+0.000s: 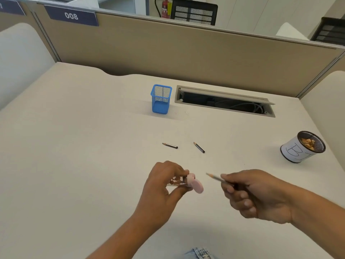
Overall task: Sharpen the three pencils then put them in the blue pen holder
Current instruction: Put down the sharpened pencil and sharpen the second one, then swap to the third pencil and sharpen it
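Head view — left hand, fingers grasping a pink sharpener; right hand, fingers clenched round a pencil, its tip near the sharpener but apart from it. Two other pencils lie midway across the surface; the blue pen holder stands near its far edge. Sharpening is probably in hand — next, align the tip with the hole.

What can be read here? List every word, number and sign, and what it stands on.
"008": on the blue sign on the partition.
"B", then perhaps "I": handwritten on the white-wrapped mesh cup; the rest curves out of view.
Label on the fire extinguisher: too small to read.
Far left, second blue sign: cut off, unreadable.
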`<state>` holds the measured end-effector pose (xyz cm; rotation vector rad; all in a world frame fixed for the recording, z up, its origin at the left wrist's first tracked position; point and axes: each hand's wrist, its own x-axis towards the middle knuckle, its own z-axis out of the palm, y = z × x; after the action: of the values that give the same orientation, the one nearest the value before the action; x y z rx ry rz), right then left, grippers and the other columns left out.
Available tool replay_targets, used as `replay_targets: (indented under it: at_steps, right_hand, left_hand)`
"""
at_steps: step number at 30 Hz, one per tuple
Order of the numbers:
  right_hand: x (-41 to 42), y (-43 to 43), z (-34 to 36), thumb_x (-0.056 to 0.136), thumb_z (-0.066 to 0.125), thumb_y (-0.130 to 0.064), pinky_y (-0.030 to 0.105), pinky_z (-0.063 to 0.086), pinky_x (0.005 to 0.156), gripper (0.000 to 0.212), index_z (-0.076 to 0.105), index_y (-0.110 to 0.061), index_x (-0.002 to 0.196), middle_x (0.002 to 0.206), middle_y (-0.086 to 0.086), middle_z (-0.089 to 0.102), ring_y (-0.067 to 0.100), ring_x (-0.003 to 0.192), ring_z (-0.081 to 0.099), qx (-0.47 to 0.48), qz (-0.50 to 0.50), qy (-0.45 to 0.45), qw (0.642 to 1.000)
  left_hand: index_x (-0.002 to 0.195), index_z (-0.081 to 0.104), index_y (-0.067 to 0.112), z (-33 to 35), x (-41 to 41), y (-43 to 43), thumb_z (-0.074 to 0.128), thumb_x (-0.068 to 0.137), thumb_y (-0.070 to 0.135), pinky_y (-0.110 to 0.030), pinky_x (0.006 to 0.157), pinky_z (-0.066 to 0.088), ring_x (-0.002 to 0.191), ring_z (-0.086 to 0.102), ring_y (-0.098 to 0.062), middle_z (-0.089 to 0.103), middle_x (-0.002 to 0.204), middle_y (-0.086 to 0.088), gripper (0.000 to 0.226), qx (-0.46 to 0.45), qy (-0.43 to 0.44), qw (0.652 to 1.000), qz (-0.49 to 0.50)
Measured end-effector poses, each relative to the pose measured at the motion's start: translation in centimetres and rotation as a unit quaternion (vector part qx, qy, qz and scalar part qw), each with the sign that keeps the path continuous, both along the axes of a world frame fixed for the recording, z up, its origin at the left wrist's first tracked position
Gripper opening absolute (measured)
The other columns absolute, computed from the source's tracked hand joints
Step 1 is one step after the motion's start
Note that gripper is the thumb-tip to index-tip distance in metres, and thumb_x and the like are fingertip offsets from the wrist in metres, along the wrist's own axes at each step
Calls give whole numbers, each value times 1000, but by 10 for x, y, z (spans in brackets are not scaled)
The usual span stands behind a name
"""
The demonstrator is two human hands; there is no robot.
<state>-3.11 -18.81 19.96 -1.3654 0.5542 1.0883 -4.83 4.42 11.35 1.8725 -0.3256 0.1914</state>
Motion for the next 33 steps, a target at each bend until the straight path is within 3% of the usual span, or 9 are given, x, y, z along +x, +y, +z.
replay_targets:
  at_steps: [4, 8, 11, 14, 17, 20, 26, 29, 33]
  right_hand:
    - [5, 2, -15, 96, 59, -28, 24, 45, 53, 29, 76, -11, 80, 70, 0, 61, 13, 58, 55, -33, -38, -112, 992]
    - [15, 3, -37, 90, 69, -32, 23, 48, 65, 19, 81, -18, 88, 77, -12, 67, 8, 70, 58, -142, -21, -218, 965]
    - [26, 3, -59, 86, 74, -27, 18, 44, 61, 9, 81, -23, 81, 75, -12, 70, 8, 68, 55, -212, -20, -295, 931]
    - [40, 4, -84, 86, 75, -22, 13, 39, 52, 8, 78, -26, 79, 58, -15, 62, 3, 54, 51, -259, -15, -352, 899]
    - [58, 5, -106, 84, 74, -22, 8, 39, 45, 10, 75, -28, 76, 53, -18, 64, -1, 48, 54, -315, 4, -380, 870]
    - [75, 7, -125, 82, 72, -22, 13, 43, 47, 11, 72, -29, 73, 61, -14, 68, 1, 54, 60, -362, 12, -388, 847]
    - [98, 8, -151, 83, 67, -25, 24, 48, 60, 6, 69, -31, 81, 85, -16, 68, 8, 69, 63, -419, 44, -400, 814]
    - [104, 9, -157, 83, 65, -26, 26, 51, 62, 8, 68, -33, 84, 80, -16, 69, 10, 71, 63, -445, 63, -405, 796]
    - [108, 12, -164, 84, 64, -26, 27, 52, 61, 10, 70, -33, 88, 75, -17, 67, 13, 73, 64, -478, 84, -417, 769]
  left_hand:
    - [96, 66, 36, -8, 7, -3, 77, 75, 27, -33, 82, 51, 106, 57, -15, 61, 103, 17, 26, -10, 55, 998, 26]
    - [97, 71, 44, -20, 12, -5, 76, 70, 41, -35, 88, 44, 108, 49, -9, 58, 102, 20, 28, 16, 97, 994, 47]
    - [94, 71, 48, -26, 19, -10, 80, 74, 30, -25, 83, 42, 99, 55, -10, 62, 98, 19, 28, -17, 109, 993, 40]
    - [93, 69, 46, -36, 29, -14, 77, 78, 21, -9, 74, 39, 90, 59, -9, 66, 95, 18, 30, -45, 105, 993, 36]
    - [95, 69, 41, -52, 38, -19, 74, 83, 22, -4, 74, 39, 94, 60, -2, 69, 99, 22, 23, -42, 132, 990, 31]
    - [96, 67, 44, -71, 46, -23, 75, 85, 17, 1, 79, 38, 99, 60, 8, 68, 102, 32, 30, -29, 148, 988, 26]
    - [97, 68, 44, -98, 56, -24, 74, 85, 17, -9, 81, 48, 98, 67, -5, 71, 101, 19, 30, -32, 185, 982, 5]
    - [100, 68, 44, -102, 58, -25, 74, 84, 17, -13, 80, 50, 95, 67, -7, 69, 99, 16, 32, -4, 168, 986, -16]
    - [107, 73, 26, -113, 56, -21, 76, 82, 15, -18, 79, 51, 89, 64, -6, 62, 96, 14, 28, 100, 134, 986, -17]
